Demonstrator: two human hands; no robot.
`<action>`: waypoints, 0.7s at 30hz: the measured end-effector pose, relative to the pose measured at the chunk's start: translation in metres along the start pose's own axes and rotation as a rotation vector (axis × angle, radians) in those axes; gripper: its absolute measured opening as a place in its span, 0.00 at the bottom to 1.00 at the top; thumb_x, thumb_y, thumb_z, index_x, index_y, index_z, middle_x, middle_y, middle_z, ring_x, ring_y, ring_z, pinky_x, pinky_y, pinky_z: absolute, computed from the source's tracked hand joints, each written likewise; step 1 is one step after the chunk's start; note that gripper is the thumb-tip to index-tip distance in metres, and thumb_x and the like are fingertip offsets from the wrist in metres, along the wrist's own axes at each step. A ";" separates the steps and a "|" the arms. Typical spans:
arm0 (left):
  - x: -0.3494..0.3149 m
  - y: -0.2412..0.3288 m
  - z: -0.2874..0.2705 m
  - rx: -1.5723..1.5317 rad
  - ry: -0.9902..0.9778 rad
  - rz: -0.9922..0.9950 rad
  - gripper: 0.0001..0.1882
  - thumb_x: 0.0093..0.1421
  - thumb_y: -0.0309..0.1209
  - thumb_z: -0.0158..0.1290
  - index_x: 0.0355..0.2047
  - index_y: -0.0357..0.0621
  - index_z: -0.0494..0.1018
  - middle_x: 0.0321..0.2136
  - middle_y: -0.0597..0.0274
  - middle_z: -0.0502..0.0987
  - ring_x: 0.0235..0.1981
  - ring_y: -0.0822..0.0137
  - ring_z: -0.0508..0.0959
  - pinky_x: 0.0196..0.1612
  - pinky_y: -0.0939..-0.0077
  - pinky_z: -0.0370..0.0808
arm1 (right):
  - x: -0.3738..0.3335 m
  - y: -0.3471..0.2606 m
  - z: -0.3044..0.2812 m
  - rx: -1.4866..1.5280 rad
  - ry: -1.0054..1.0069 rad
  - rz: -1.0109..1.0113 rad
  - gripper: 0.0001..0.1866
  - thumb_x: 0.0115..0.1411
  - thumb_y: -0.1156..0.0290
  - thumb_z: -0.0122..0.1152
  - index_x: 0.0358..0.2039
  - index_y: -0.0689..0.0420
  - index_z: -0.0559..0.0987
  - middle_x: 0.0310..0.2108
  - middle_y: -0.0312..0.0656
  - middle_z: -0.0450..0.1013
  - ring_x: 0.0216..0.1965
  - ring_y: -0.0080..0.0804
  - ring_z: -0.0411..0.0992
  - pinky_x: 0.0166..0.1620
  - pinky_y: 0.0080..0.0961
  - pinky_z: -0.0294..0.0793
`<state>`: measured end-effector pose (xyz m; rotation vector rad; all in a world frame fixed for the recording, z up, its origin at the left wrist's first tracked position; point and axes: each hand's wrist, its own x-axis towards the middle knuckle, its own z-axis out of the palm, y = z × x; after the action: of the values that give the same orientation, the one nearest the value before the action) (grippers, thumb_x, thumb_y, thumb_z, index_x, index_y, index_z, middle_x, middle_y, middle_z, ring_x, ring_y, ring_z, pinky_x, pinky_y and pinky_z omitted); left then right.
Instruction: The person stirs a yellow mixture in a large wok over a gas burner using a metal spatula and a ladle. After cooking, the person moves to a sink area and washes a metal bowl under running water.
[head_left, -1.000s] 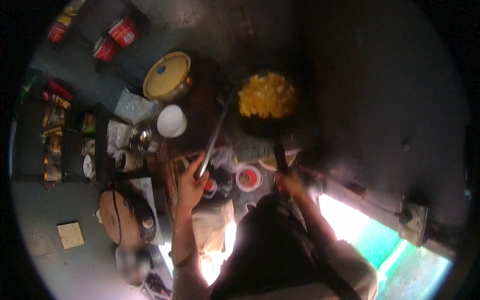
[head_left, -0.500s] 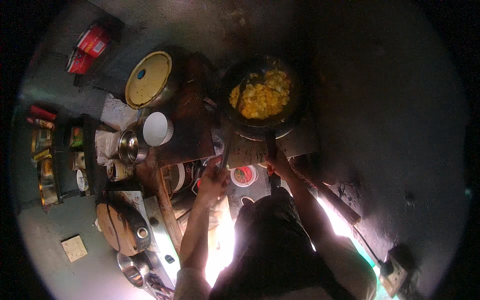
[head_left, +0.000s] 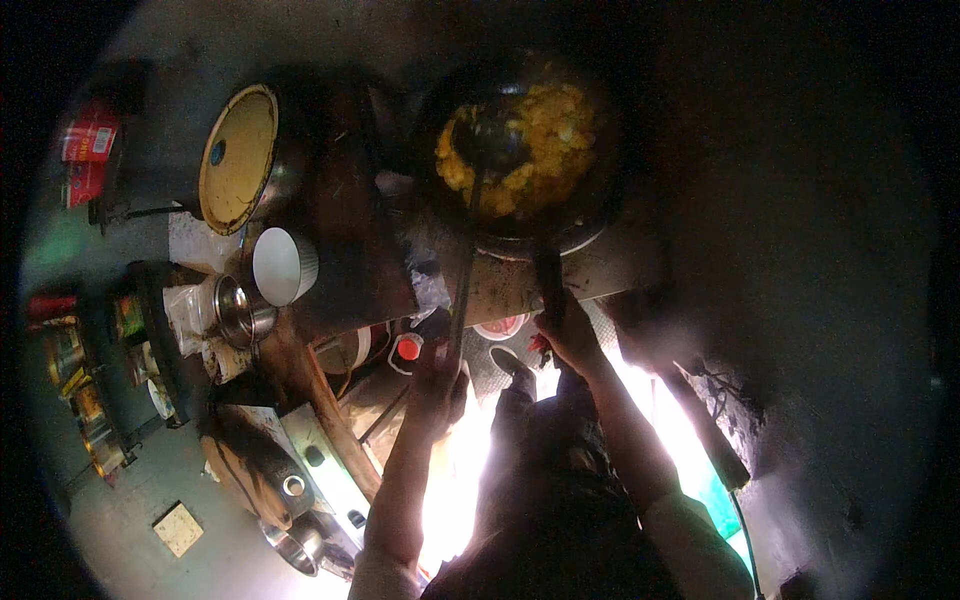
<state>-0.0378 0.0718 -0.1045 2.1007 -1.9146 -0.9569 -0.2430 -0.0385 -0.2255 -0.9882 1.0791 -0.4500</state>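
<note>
While I was standing there watching, the left hand [head_left: 435, 365] was wrapped around the long handle of a spatula-type utensil [head_left: 466, 270], though it was too dark to make out each finger. The right hand [head_left: 570, 335] had a snug grip on the pan handle [head_left: 549, 275], so neither one was free. Up at the far end, the utensil's dark head [head_left: 490, 140] was in among the yellow food [head_left: 550, 135], and all of that food I could see was in the dark pan [head_left: 592, 200], straight out in front of the person.

As for progress, I'd call it well underway: the stuff was already in chunks, spread in a loose ring around the utensil's dark head. Couldn't tell you if it was cooked through, way too dim. Not yet done, as far as I could judge, was any emptying of the pan; I didn't spot a portion dished up anywhere.

Further out on the left, a white bowl [head_left: 285, 265] sat right near a shiny steel bowl [head_left: 243, 312], with a big yellow-lidded pot [head_left: 238, 165] beyond them. Farthest off were some red containers [head_left: 88, 145], pretty murky from where I stood.
</note>
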 end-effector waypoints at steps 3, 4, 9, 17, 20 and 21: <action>0.021 0.016 -0.016 -0.112 0.051 -0.181 0.15 0.53 0.24 0.43 0.42 0.35 0.61 0.36 0.51 0.67 0.39 0.59 0.68 0.49 0.66 0.62 | -0.005 -0.023 -0.002 -0.459 0.039 -0.186 0.23 0.50 0.70 0.54 0.46 0.63 0.61 0.28 0.45 0.67 0.29 0.35 0.70 0.31 0.27 0.71; 0.034 0.047 -0.042 0.219 0.181 -0.026 0.15 0.53 0.23 0.43 0.42 0.35 0.61 0.36 0.53 0.67 0.38 0.61 0.68 0.49 0.69 0.62 | -0.014 -0.040 -0.005 -0.629 0.108 -0.236 0.23 0.50 0.71 0.54 0.46 0.62 0.62 0.31 0.48 0.67 0.33 0.37 0.70 0.33 0.29 0.71; 0.022 0.048 -0.040 -0.020 0.120 0.027 0.18 0.49 0.21 0.47 0.42 0.42 0.63 0.30 0.57 0.70 0.33 0.64 0.71 0.41 0.72 0.69 | -0.035 -0.111 0.012 -0.821 0.329 -0.516 0.26 0.42 0.79 0.57 0.46 0.55 0.67 0.47 0.49 0.60 0.48 0.48 0.60 0.48 0.38 0.65; 0.026 0.092 -0.041 -0.391 -0.180 -0.325 0.17 0.55 0.29 0.43 0.46 0.43 0.60 0.24 0.60 0.67 0.23 0.69 0.68 0.25 0.80 0.64 | 0.065 -0.109 0.058 -0.654 -0.366 -0.686 0.13 0.38 0.79 0.58 0.28 0.53 0.72 0.29 0.38 0.69 0.36 0.35 0.66 0.38 0.32 0.65; 0.078 0.074 -0.029 -2.018 -0.080 -0.433 0.14 0.61 0.39 0.41 0.46 0.55 0.60 0.14 0.68 0.61 0.09 0.80 0.56 0.08 0.88 0.52 | 0.090 -0.139 0.025 -0.488 -0.344 -0.602 0.07 0.37 0.77 0.58 0.20 0.53 0.71 0.21 0.38 0.67 0.26 0.34 0.65 0.33 0.30 0.63; 0.080 0.076 -0.022 -2.037 -0.211 -0.708 0.14 0.60 0.36 0.42 0.47 0.55 0.60 0.14 0.69 0.60 0.09 0.80 0.55 0.09 0.88 0.51 | 0.084 -0.128 0.022 -0.471 -0.293 -0.517 0.07 0.36 0.76 0.58 0.18 0.53 0.71 0.19 0.38 0.66 0.25 0.34 0.64 0.33 0.30 0.62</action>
<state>-0.0919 -0.0229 -0.0771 1.0420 0.3967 -1.8618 -0.1682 -0.1568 -0.1584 -1.7111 0.6642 -0.4542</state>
